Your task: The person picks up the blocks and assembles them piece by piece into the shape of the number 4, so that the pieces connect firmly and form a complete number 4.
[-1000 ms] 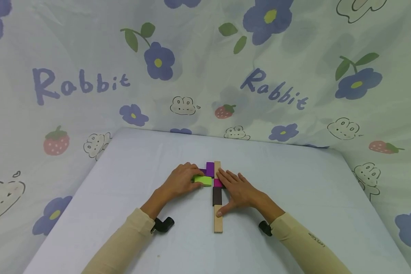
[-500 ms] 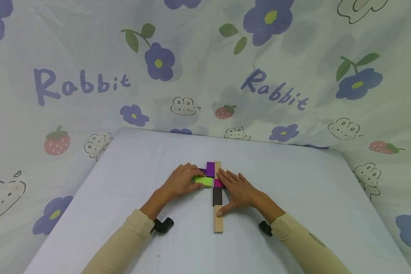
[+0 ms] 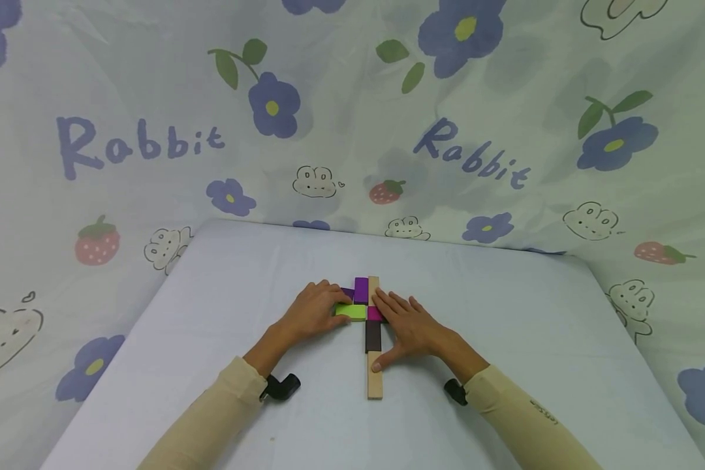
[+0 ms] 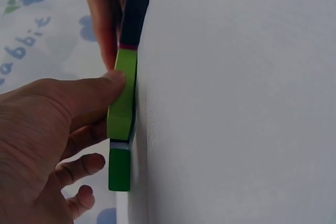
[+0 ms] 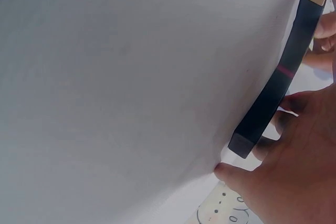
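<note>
In the head view my left hand (image 3: 310,314) pinches a lime green wooden block (image 3: 350,313) between thumb and fingers. The block lies flat, its right end against a magenta block (image 3: 374,313). My right hand (image 3: 414,334) spreads over the block column, fingertips on the upper natural wood block (image 3: 373,286), thumb on the lower natural wood block (image 3: 375,386). A black block (image 3: 373,336) lies between them. Beside the column sit a purple block (image 3: 361,290) and a darker purple block (image 3: 347,294), partly hidden. The left wrist view shows a dark green block (image 4: 119,169) past the lime one.
The blocks lie on a white-covered table (image 3: 211,405). Behind it hangs a curtain (image 3: 352,130) printed with flowers and rabbits. In the right wrist view another black block (image 5: 257,111) extends beyond the magenta strip, under my right hand.
The lime green block has slid slightly right with my left hand, so the narrow gap to the magenta block has closed. My right hand has stayed in place.
</note>
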Demonstrator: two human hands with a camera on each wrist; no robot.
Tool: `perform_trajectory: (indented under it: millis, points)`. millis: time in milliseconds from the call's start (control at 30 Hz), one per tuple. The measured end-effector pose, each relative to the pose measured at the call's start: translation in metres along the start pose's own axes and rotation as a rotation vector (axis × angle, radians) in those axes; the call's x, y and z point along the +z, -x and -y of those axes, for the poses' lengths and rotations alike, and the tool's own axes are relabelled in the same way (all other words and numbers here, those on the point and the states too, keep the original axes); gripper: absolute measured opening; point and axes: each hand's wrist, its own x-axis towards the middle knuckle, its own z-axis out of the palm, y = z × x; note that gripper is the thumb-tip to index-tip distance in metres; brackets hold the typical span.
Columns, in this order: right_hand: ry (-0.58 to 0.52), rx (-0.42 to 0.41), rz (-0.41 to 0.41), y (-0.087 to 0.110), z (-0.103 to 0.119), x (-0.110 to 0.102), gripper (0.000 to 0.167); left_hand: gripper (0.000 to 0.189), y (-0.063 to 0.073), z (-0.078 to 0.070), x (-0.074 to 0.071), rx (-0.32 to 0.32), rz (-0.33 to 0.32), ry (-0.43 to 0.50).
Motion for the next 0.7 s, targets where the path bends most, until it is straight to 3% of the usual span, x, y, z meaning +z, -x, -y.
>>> perform_trajectory:
  millis: [700]
  points:
    - [-0.006, 0.005, -0.004, -0.0006, -0.0002, 0.0009, 0.138, 0.036, -0.0038, -0.002, 0.0034, 0.006, 0.01, -0.032]
